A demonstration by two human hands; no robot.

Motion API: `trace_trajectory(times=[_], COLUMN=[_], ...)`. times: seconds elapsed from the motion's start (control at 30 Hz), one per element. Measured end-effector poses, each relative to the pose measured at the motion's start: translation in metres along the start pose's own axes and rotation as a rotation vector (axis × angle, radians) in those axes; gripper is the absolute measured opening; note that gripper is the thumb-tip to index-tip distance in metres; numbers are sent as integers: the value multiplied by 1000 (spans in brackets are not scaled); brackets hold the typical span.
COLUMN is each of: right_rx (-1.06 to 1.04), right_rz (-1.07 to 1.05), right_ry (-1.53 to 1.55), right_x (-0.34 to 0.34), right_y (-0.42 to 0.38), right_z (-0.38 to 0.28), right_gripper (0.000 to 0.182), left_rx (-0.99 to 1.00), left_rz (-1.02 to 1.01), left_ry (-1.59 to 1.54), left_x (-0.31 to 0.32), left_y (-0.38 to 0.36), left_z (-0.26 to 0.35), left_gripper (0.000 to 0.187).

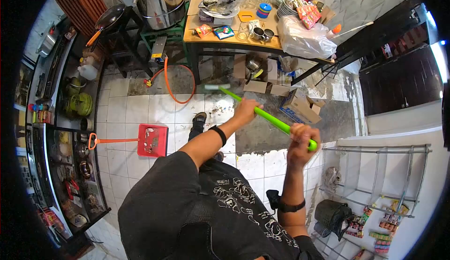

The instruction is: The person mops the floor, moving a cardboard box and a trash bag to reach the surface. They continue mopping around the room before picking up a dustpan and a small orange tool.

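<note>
A bright green pole (pixel 272 120) slants across the middle of the view. My left hand (pixel 246 112) is wrapped round its middle part. Near the pole's lower right end, my right hand (pixel 302 143) is closed on it, with the tip showing beyond the fingers. At the far end, a pale head (pixel 216 87), partly blurred, lies on the tiled floor (pixel 187 115) in front of the wooden table. Small dark debris is scattered on the tiles near that head. A red dustpan (pixel 161 140) with an orange handle rests to the left, holding some pale scraps.
The cluttered table (pixel 211 38) stands ahead, with cardboard boxes (pixel 300 107) beneath and beside it. An orange hose (pixel 193 84) loops over the floor beside a large pot (pixel 161 7). Shelves (pixel 50 133) line the left; a metal rack (pixel 375 151) stands at right.
</note>
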State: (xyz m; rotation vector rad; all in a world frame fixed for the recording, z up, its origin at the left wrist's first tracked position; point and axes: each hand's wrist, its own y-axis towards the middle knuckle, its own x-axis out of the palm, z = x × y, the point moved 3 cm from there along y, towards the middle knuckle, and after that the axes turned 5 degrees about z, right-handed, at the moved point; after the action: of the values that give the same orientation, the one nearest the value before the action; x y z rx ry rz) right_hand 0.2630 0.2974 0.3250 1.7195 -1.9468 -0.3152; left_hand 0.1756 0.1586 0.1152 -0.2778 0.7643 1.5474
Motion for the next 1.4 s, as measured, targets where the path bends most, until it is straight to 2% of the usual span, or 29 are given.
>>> trace_trajectory(times=[0.03, 0.1, 0.17, 0.23, 0.3, 0.37, 0.43, 0.53, 0.6, 0.63, 0.7, 0.73, 0.8, 0.83, 0.9, 0.97, 1.03, 1.1, 1.17, 1.2, 1.3, 1.33, 1.4], right_rx=[-14, 114, 169, 213, 221, 241, 174, 57, -2, -33, -67, -57, 16, 9, 175, 210, 248, 170, 88, 87, 57, 10, -18], right_rz=[-40, -79, -96, -63, -54, -7, 71, 165, 219, 223, 227, 218, 96, 107, 99, 137, 169, 270, 290, 313, 284, 255, 183], right_ry=[-44, -226, -284, -265, -292, -288, -250, -23, 29, -8, -99, -199, -322, -323, -411, -440, -472, -308, -237, -215, -146, -179, -254], right_x=[1, 1, 9, 15, 10, 3, -9, -17, -24, -25, -20, -19, -19, -20, -21, -22, -24, -31, -28, -29, -26, -23, -25], right_y=[-5, -22, -38, -43, -38, -31, -25, -22, -30, -35, -49, -58, -76, -87, -112, -123, -130, -125, -113, -113, -117, -121, -138], right_z=[15, 51, 78, 75, 66, 43, 18, -25, -32, -32, -26, -13, 20, 30, 44, 25, 3, -21, -56, -68, -78, -75, -53], right_gripper=[18, 16, 16, 16, 15, 16, 17, 19, 19, 18, 16, 17, 18, 18, 23, 24, 25, 23, 20, 20, 20, 20, 18], left_rx=[-53, -98, -146, -166, -125, -94, -70, 92, 197, 162, 40, -40, -32, -51, -52, -64, 15, 72, 69, 132, 87, -12, -68], left_rz=[37, 92, 144, -86, -148, -461, -506, -489, -373, -372, -241, -290, -288, -282, -339, -396, -542, -544, -486, -443, -378, -290, -223], left_ry=[-27, -21, -19, 63, 136, 132, 188, 170, 164, 172, 127, 164, 168, 173, 163, 151, 182, 182, 99, 123, 65, 29, 20], left_x=[2, 16, 22, 28, 35, 40, 37, 24, 15, 3, 11, 17, 44, 52, 60, 61, 53, 39, 16, 9, 13, 13, 14], left_y=[6, 14, 9, 6, 1, -3, -3, -3, -5, -4, -5, -2, -13, -19, -48, -73, -93, -93, -96, -95, -94, -98, -108], left_z=[-14, -54, -71, -82, -76, -58, -31, 13, 36, 49, 31, 15, -30, -46, -53, -47, -20, 18, 58, 74, 77, 72, 62], left_gripper=[23, 23, 22, 23, 20, 14, 14, 18, 17, 16, 19, 20, 20, 21, 20, 20, 19, 17, 17, 17, 17, 18, 19])
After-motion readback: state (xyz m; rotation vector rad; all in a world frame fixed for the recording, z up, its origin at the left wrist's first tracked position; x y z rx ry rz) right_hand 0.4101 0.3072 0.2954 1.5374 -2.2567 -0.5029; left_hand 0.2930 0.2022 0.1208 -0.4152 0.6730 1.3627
